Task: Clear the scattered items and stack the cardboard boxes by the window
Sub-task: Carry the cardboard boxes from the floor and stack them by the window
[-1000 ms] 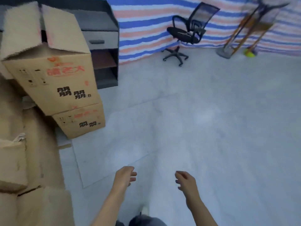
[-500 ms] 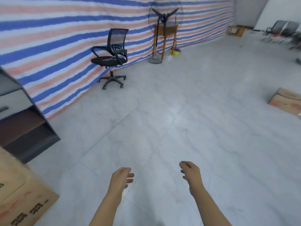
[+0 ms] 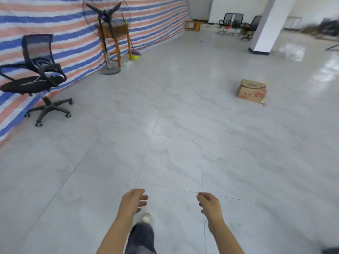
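Note:
A single brown cardboard box (image 3: 252, 91) with red print lies on the grey tiled floor, far ahead and to the right. My left hand (image 3: 132, 202) and my right hand (image 3: 210, 204) hang low in front of me, both empty with loosely curled fingers. They are well short of the box. My leg and a pale shoe (image 3: 146, 217) show between my forearms.
A black office chair (image 3: 37, 77) stands at the left against a striped tarp wall (image 3: 73, 33). Beyond it are a standing fan (image 3: 106, 37), a wooden stool and a green broom head (image 3: 134, 56). A white pillar (image 3: 266, 24) and more chairs (image 3: 236, 20) stand far back.
The view has swung right, away from the stacked boxes and the shelf unit at the left. The lone box has come further into view. Both hands stay empty and low.

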The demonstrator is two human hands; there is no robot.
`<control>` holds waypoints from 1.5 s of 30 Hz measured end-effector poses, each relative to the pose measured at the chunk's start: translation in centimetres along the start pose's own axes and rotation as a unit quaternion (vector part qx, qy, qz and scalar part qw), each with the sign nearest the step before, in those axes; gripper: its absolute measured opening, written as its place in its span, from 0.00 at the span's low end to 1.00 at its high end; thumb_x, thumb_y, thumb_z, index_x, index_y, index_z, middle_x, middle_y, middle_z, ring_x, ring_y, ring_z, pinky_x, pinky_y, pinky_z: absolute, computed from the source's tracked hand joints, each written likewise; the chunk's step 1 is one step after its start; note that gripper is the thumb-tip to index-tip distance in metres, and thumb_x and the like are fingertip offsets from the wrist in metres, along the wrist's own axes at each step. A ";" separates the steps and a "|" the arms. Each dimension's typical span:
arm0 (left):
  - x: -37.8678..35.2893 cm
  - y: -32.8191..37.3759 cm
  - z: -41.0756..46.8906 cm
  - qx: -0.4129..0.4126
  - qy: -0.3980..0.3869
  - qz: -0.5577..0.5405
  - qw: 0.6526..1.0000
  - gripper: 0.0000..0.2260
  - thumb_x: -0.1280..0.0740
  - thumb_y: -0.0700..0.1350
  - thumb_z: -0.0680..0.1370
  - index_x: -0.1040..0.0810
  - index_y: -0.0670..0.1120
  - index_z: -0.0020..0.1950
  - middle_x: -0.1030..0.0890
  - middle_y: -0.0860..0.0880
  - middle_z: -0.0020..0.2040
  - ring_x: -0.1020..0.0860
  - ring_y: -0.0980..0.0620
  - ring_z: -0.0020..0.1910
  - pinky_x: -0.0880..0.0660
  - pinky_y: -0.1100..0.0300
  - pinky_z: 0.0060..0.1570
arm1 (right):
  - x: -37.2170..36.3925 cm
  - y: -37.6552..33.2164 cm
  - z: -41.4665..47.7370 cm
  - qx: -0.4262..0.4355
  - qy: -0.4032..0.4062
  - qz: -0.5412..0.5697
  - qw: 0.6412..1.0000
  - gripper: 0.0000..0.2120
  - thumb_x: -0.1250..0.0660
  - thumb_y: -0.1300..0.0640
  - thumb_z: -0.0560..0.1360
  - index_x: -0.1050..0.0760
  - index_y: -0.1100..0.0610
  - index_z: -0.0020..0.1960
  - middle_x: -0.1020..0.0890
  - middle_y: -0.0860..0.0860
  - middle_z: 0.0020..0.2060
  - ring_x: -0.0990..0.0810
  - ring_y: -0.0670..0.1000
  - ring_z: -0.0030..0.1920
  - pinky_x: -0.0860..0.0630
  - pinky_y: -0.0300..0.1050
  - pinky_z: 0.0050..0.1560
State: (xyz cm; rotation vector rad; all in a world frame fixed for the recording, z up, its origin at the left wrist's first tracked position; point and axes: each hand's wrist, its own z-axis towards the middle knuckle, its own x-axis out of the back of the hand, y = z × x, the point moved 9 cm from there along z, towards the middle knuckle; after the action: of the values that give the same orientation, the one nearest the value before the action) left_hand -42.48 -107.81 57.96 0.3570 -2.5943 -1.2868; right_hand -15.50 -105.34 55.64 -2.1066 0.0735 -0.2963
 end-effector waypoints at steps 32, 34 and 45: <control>-42.1 30.6 34.8 -0.023 -0.174 0.189 0.966 0.05 0.38 0.41 0.78 0.24 0.43 0.47 0.18 0.44 0.43 0.21 0.48 0.40 0.30 0.58 0.41 | 16.8 -23.5 42.9 -0.017 0.194 0.095 0.976 0.05 0.37 0.63 0.76 0.25 0.57 0.50 0.24 0.49 0.40 0.26 0.48 0.42 0.31 0.37 0.39; -45.3 31.8 35.4 -0.027 -0.179 0.185 0.966 0.05 0.38 0.41 0.78 0.24 0.43 0.47 0.18 0.44 0.44 0.21 0.48 0.41 0.30 0.58 0.42 | 19.1 -24.9 45.6 -0.014 0.191 0.093 0.977 0.06 0.37 0.62 0.76 0.25 0.58 0.51 0.23 0.48 0.41 0.26 0.50 0.45 0.30 0.36 0.40; -58.1 36.9 44.8 0.003 -0.163 0.191 0.968 0.06 0.39 0.41 0.79 0.24 0.41 0.51 0.19 0.45 0.44 0.21 0.47 0.44 0.28 0.58 0.41 | 24.3 -27.3 60.4 -0.086 0.177 0.098 0.976 0.15 0.37 0.62 0.75 0.29 0.58 0.61 0.21 0.58 0.48 0.21 0.51 0.40 0.31 0.45 0.48</control>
State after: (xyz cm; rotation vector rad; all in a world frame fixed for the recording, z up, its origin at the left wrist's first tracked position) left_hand -5.49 -34.56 55.77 -0.3727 -2.7407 -1.2806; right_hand 20.71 -44.82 53.03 -2.1736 0.5301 -0.5593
